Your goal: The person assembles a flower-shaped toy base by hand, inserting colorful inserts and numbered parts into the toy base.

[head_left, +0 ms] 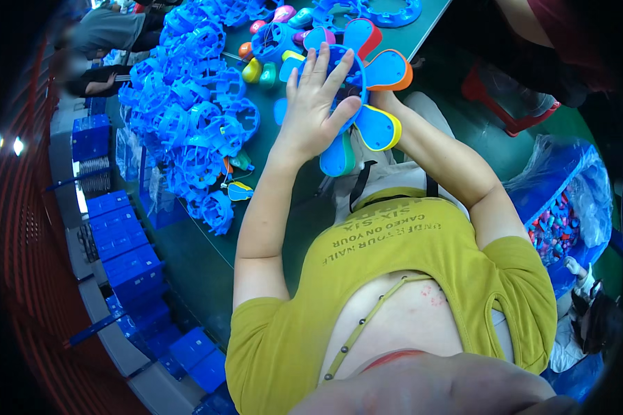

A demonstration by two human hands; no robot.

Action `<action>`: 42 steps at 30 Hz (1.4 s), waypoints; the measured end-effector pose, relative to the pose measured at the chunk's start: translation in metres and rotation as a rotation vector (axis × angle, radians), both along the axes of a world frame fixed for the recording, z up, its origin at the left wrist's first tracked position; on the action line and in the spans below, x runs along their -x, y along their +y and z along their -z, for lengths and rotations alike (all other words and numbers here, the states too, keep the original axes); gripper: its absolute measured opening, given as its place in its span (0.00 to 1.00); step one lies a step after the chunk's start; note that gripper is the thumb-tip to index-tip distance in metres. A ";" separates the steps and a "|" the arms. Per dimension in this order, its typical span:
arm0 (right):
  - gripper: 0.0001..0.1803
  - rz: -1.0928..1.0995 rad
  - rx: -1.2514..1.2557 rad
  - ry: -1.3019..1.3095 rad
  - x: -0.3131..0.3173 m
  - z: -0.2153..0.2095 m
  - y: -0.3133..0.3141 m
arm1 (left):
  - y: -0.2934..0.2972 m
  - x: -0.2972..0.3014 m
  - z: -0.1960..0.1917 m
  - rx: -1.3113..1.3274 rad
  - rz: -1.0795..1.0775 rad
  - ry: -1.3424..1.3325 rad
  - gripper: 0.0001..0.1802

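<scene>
A flower-shaped plastic toy (pixel 337 153) is at the table's near edge, its rounded petals blue-faced with red, orange, yellow and green rims around a blue ring. My left hand (pixel 315 104) lies across its middle with the fingers stretched and spread, the thumb pointing right. My right hand (pixel 387 102) reaches in behind the toy from the right, below the orange petal. Its fingers are hidden by the toy, so their closure does not show.
A big heap of blue plastic ring frames (pixel 187 104) covers the table's left side. Small coloured pieces, including a yellow one (pixel 252 70), lie beyond the toy. A plastic-lined blue bin (pixel 581 200) of colourful parts stands at right, near a red crate (pixel 516 128). Blue boxes (pixel 121 232) line the left.
</scene>
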State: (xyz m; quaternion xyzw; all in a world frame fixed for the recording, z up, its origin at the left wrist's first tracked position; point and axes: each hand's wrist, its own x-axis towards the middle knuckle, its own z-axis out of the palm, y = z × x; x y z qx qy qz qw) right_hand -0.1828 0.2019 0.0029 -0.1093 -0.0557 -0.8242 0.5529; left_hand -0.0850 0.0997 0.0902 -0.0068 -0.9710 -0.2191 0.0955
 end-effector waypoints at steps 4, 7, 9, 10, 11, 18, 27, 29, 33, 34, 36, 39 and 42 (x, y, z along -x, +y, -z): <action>0.35 -0.150 0.334 -0.065 0.011 0.026 -0.012 | -0.009 0.013 -0.019 0.068 0.034 -0.111 0.40; 0.32 -0.009 0.174 0.134 0.012 0.030 -0.014 | -0.020 0.013 -0.045 -0.607 0.051 0.084 0.34; 0.31 0.106 -0.202 0.221 0.007 0.005 -0.003 | -0.026 0.006 -0.052 -0.618 0.033 0.185 0.32; 0.31 -0.023 0.023 0.099 0.012 0.010 -0.007 | -0.027 0.006 -0.055 -0.626 0.025 0.272 0.30; 0.31 -0.153 0.248 -0.024 0.016 0.015 -0.009 | -0.025 0.003 -0.058 -0.548 -0.027 0.250 0.28; 0.33 -0.081 0.142 0.023 0.010 0.003 -0.008 | -0.024 -0.013 -0.060 -0.613 -0.193 0.406 0.31; 0.31 0.034 -0.067 0.110 0.003 0.000 -0.006 | 0.040 -0.003 -0.015 0.368 -0.311 0.170 0.47; 0.31 0.086 -0.099 0.151 0.018 -0.003 -0.017 | 0.036 0.008 0.005 0.281 -0.322 0.244 0.51; 0.30 0.145 -0.202 0.185 0.007 0.000 -0.018 | 0.028 0.002 0.005 0.262 -0.326 0.169 0.52; 0.30 0.158 -0.228 0.189 0.002 0.002 -0.019 | 0.021 -0.003 0.003 0.260 -0.331 0.164 0.52; 0.29 0.183 -0.271 0.210 -0.002 0.003 -0.023 | -0.002 -0.010 -0.006 -0.014 -0.191 0.271 0.51; 0.25 -0.021 -0.006 0.028 0.014 0.013 -0.041 | -0.020 -0.039 -0.006 -0.448 -0.329 0.665 0.33; 0.26 -0.015 0.121 0.071 0.011 0.013 -0.056 | -0.025 -0.077 0.016 -0.758 -0.640 0.783 0.13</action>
